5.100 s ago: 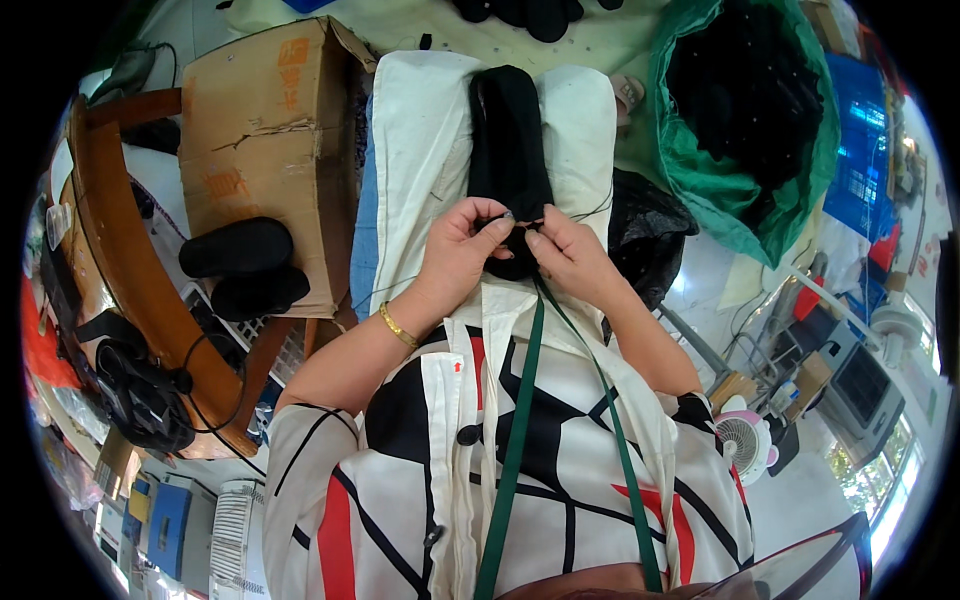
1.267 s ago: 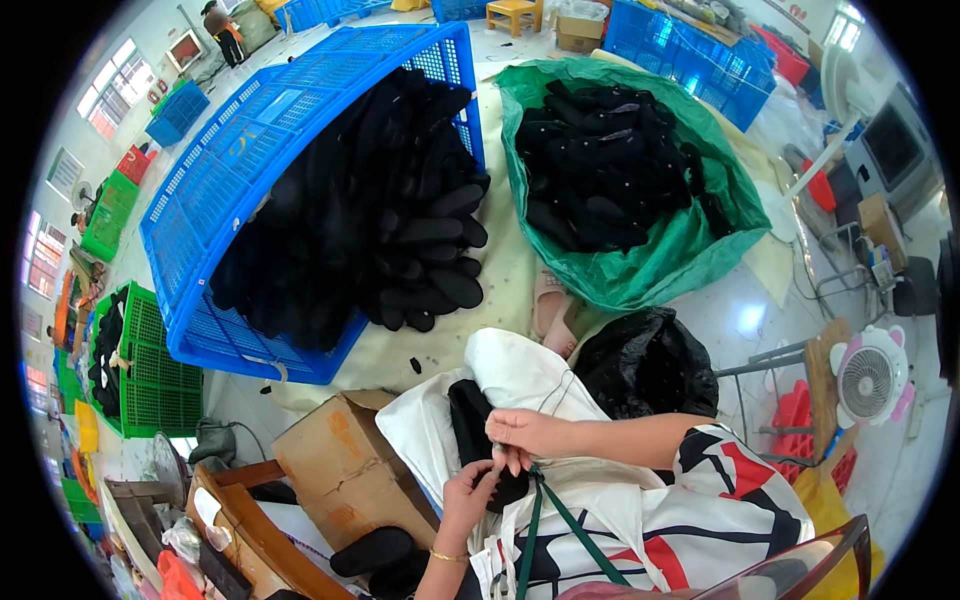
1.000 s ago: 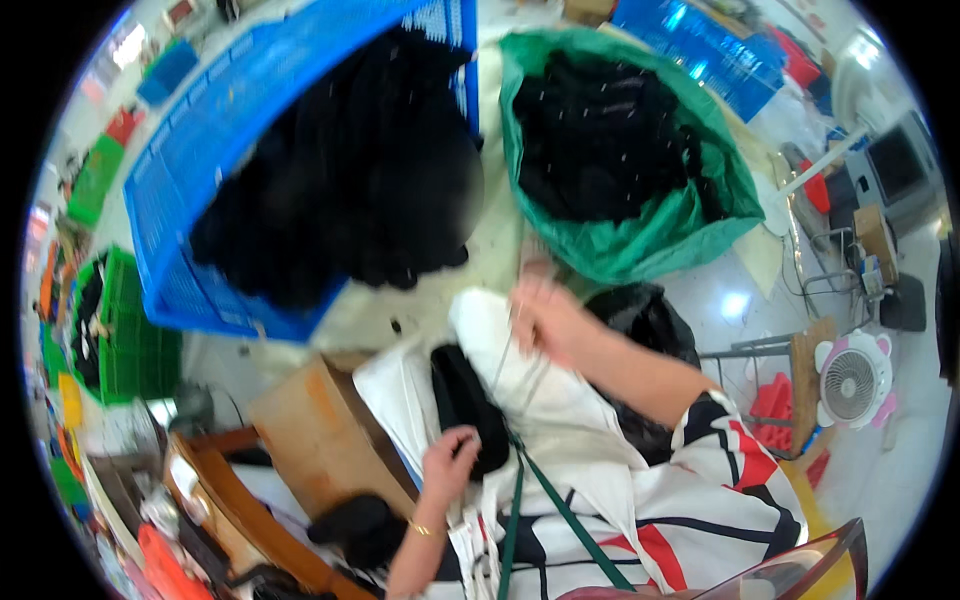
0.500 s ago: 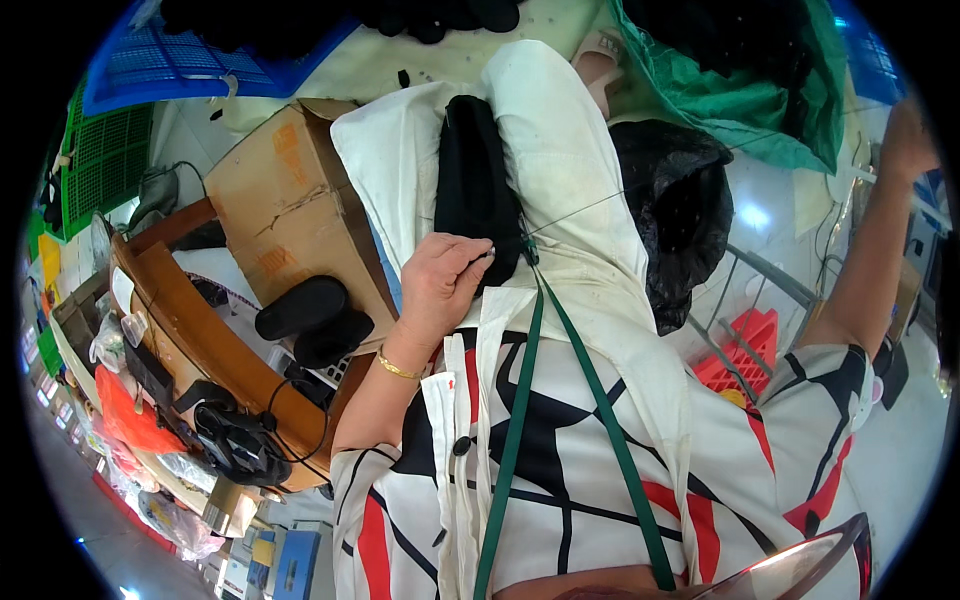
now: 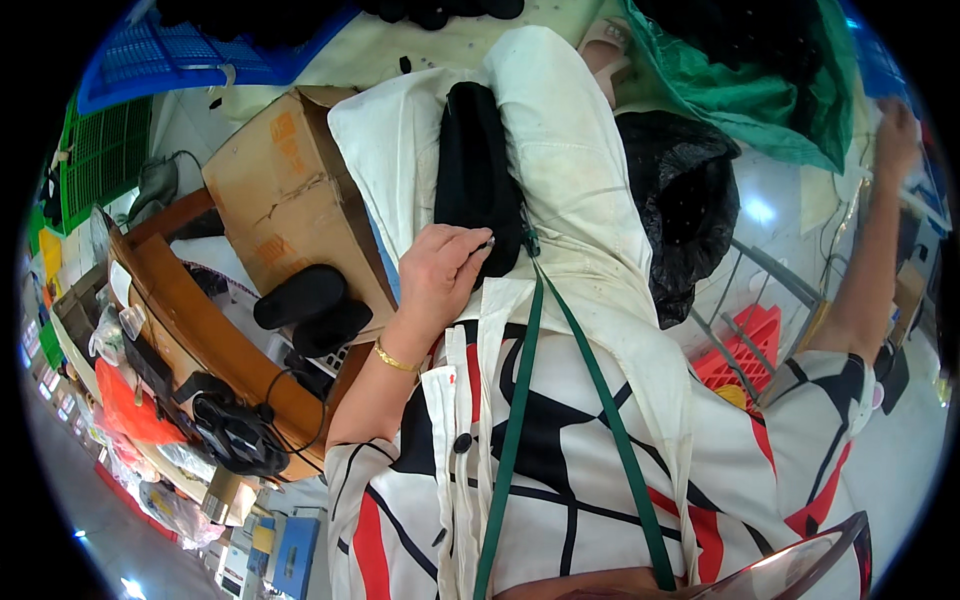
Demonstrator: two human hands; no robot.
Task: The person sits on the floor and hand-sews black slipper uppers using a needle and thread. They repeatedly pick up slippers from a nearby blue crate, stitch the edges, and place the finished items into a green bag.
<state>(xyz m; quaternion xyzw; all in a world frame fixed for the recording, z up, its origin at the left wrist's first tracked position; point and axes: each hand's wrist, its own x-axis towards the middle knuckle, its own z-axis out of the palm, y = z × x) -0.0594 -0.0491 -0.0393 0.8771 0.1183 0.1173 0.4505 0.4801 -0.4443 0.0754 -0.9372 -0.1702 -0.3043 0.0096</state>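
Note:
A long black fabric piece (image 5: pixel 476 170) lies on a white cloth (image 5: pixel 580 160) spread over my lap. My left hand (image 5: pixel 440 272) rests on the lower end of the black piece, fingers curled and pinching at its edge. My right hand (image 5: pixel 896 122) is stretched far out to the right, near the picture's rim, beside the green bag (image 5: pixel 760 90); whether it holds anything is not visible. A green strap (image 5: pixel 520 380) hangs down my patterned top.
A cardboard box (image 5: pixel 290 210) stands left of my lap, with two black pieces (image 5: pixel 310 305) on a wooden chair frame (image 5: pixel 190 330). A blue crate (image 5: pixel 170 60) is at the top left, a black plastic bag (image 5: pixel 680 210) to the right, and a red crate (image 5: pixel 750 350) below it.
The view swung down from the crate and bag to my lap. My right hand left the black piece and reached out to the far right; my left hand stayed on the piece.

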